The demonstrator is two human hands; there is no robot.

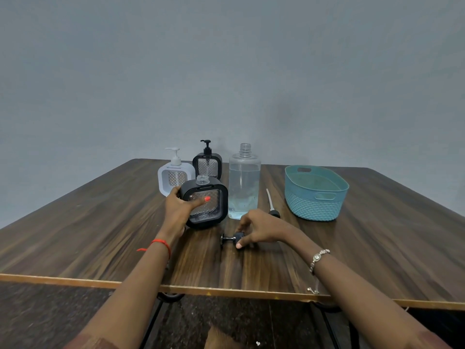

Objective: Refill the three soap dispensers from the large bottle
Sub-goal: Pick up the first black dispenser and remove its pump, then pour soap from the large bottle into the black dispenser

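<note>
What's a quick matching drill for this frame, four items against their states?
Items
1. white dispenser
2. front black dispenser
3. large bottle
4. black pump

States
A. lies on the table, pinched by the right hand
B. upright, pump head fitted
C. no cap, clear liquid inside
D. neck open, gripped by the left hand

Pairs: 1-B, 2-D, 3-C, 4-A

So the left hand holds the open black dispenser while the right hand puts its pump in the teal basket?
No. The head view shows the right hand holding the pump on the table, not in the teal basket. The left hand does hold the black dispenser.
</note>
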